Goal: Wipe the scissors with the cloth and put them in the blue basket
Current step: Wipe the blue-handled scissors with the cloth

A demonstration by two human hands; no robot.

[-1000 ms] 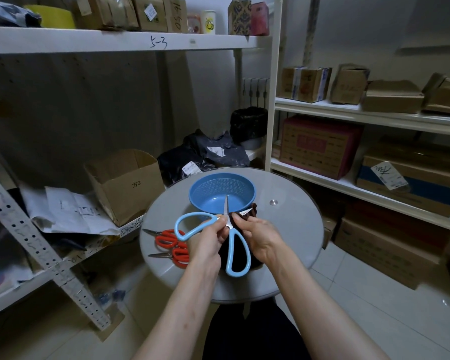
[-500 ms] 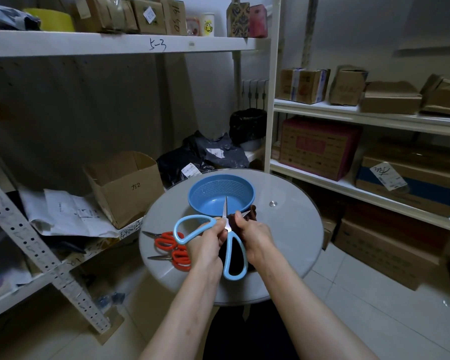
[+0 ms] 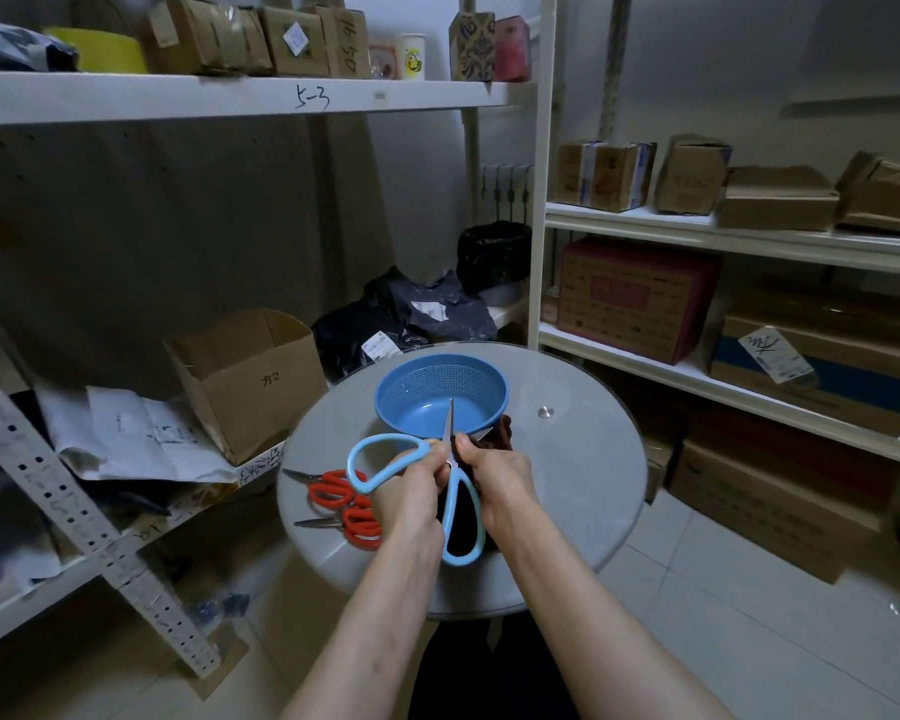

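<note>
My left hand (image 3: 411, 498) grips the light-blue-handled scissors (image 3: 380, 462) near the pivot, blades spread open with one tip pointing up over the blue basket (image 3: 440, 394). My right hand (image 3: 500, 478) holds a dark cloth (image 3: 502, 433) bunched against the right-hand blade. One handle loop juts left, the other hangs down between my hands. The basket sits empty at the far side of the round grey table (image 3: 583, 475). Two red-handled scissors (image 3: 333, 488) (image 3: 359, 527) lie on the table's left part.
Metal shelving with an open cardboard box (image 3: 250, 376) and papers stands close on the left. Shelves stacked with boxes (image 3: 640, 298) fill the right. Black bags (image 3: 406, 324) lie behind the table. Tiled floor shows at the lower right.
Both hands with the scissors and cloth have stayed over the table's near middle; the lower handle loop has dropped slightly toward me and the right hand has slid a little along the blade.
</note>
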